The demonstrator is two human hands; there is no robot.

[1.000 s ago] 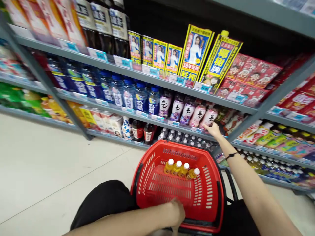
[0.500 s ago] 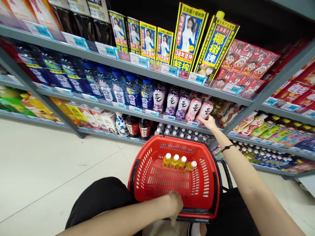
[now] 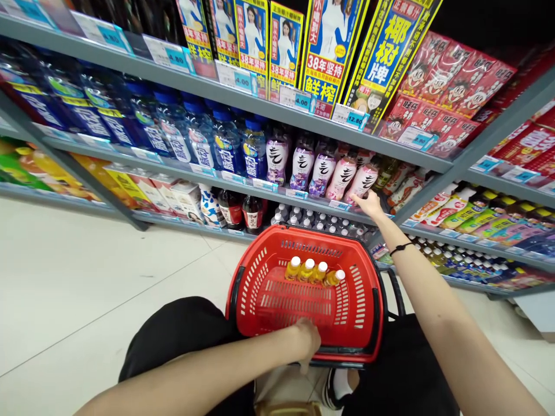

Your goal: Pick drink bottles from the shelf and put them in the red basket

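Note:
My right hand (image 3: pixel 368 205) reaches to the middle shelf. Its fingers close around the lower part of a pink-wrapped drink bottle (image 3: pixel 363 180), which stands slightly tilted at the row's right end. Another pink bottle (image 3: pixel 342 178) is beside it, with purple-labelled bottles (image 3: pixel 321 173) further left. My left hand (image 3: pixel 307 342) grips the near rim of a red shopping basket (image 3: pixel 277 242), its fingers partly hidden. Inside the basket, several small yellow bottles with white caps (image 3: pixel 309 271) line the far side; the rightmost one leans.
Blue-capped drink bottles (image 3: pixel 224 141) fill the shelf to the left. Yellow and blue juice cartons (image 3: pixel 329 58) and red drink cartons (image 3: pixel 451 72) stand above. The grey shelf edge (image 3: pixel 303 199) runs behind the basket. Below lies a pale tiled floor (image 3: pixel 108 266).
The view has tipped down and moved closer, so the shelves appear larger and higher. Both hands keep their holds, on the pink bottle and on the basket rim.

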